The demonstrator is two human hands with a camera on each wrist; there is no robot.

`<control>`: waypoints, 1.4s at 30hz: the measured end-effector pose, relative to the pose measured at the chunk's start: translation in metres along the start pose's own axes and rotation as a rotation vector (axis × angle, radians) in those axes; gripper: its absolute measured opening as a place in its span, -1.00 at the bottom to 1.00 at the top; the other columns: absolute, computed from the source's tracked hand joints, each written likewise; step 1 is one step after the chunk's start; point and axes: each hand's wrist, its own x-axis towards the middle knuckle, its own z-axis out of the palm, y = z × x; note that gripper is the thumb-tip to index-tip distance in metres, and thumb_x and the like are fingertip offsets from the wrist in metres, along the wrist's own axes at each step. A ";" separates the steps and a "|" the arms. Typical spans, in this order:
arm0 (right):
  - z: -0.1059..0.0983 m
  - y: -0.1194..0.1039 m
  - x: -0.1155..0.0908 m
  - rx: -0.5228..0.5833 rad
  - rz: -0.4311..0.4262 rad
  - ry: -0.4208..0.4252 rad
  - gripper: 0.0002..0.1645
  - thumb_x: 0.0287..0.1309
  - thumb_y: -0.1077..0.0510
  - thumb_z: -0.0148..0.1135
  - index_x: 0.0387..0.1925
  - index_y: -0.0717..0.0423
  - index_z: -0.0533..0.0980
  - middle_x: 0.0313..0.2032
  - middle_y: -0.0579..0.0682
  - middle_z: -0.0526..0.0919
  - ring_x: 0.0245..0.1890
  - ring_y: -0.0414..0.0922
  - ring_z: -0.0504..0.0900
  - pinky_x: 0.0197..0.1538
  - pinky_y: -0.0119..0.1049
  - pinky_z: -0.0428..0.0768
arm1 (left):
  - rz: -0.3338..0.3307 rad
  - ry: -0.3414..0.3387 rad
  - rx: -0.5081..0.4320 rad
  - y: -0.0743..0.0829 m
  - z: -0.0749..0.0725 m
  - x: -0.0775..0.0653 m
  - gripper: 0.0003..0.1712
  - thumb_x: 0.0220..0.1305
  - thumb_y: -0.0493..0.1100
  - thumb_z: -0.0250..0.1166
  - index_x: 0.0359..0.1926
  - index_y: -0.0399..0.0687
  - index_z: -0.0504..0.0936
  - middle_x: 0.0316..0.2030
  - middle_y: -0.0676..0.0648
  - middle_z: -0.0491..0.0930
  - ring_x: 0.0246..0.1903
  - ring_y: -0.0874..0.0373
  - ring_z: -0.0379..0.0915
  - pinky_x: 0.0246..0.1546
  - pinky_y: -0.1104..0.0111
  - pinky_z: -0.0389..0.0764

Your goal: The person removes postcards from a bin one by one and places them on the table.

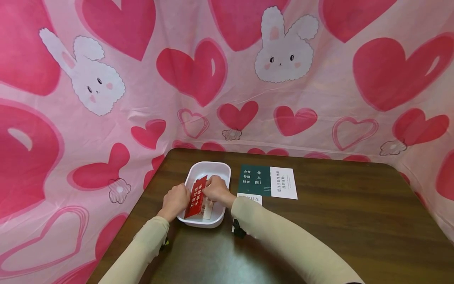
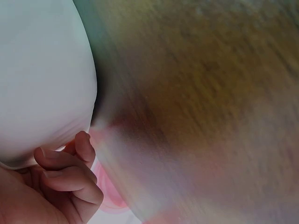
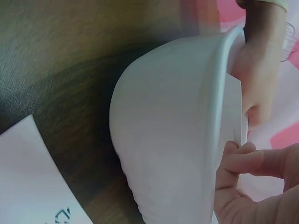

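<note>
A red card (image 1: 196,199) with pale lettering stands tilted over a white plastic tub (image 1: 203,225). My right hand (image 1: 216,190) pinches its right edge; in the right wrist view, thumb and fingers meet on a white-backed card (image 3: 231,112) just inside the rim. At the card's left edge, over the tub's left side, my left hand (image 1: 176,201) has curled fingers and appears to hold the card. The left wrist view shows these fingers (image 2: 74,179) bent beside the tub wall, their contact partly hidden. Beneath the red card lies a pale card (image 1: 207,211) with dark print.
Right of the tub, a dark green card (image 1: 252,179) and a white printed card (image 1: 283,182) lie on the brown wooden table (image 1: 337,221). Another white card (image 1: 251,197) is partly covered by my right sleeve. A pink heart-patterned curtain (image 1: 241,86) hangs behind the table.
</note>
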 end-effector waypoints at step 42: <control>-0.033 0.003 0.002 -0.066 -0.085 0.160 -0.85 0.25 0.28 0.34 -0.17 0.26 0.58 -0.16 0.16 0.69 -0.20 0.04 0.62 -0.29 -0.17 0.67 | -0.006 -0.009 0.020 0.000 0.000 0.001 -0.70 0.45 -0.15 0.25 -0.07 -0.39 0.59 -0.40 -0.20 0.60 -0.44 -0.05 0.56 -0.31 -0.01 0.71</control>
